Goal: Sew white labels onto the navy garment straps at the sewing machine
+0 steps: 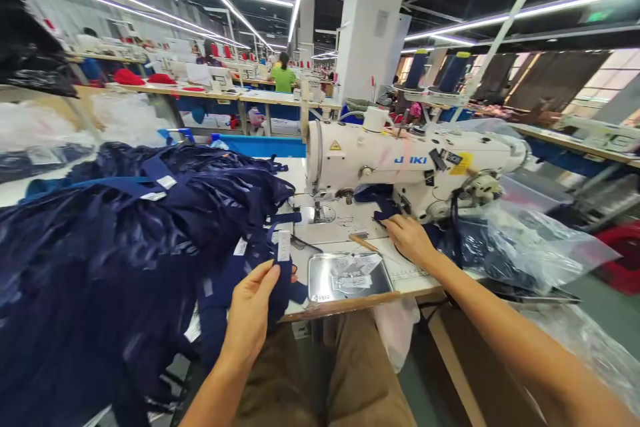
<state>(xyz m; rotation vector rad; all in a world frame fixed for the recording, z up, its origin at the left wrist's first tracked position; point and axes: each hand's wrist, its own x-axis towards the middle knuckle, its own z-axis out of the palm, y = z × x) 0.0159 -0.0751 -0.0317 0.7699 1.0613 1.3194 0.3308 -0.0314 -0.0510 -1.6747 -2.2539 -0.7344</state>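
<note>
My left hand [253,307] pinches the edge of a navy garment [281,287] just below a white label [283,245]. Under the arm of the white sewing machine [360,153], my right hand [407,237] has its fingers closed on a navy fabric piece [383,215] lying on the machine bed. The needle and presser foot [318,212] stand between the two hands, with no cloth visible beneath them. In front of the bed lies a metal tray [320,277] with white labels in it. A thin tan stick [363,242] rests behind the tray.
A large heap of navy garments [115,233] covers the left side. Clear plastic bags [540,240] with dark cloth lie at the right. Thread cones [416,70] stand behind the machine. A person in a green top [284,78] sits farther back among other worktables.
</note>
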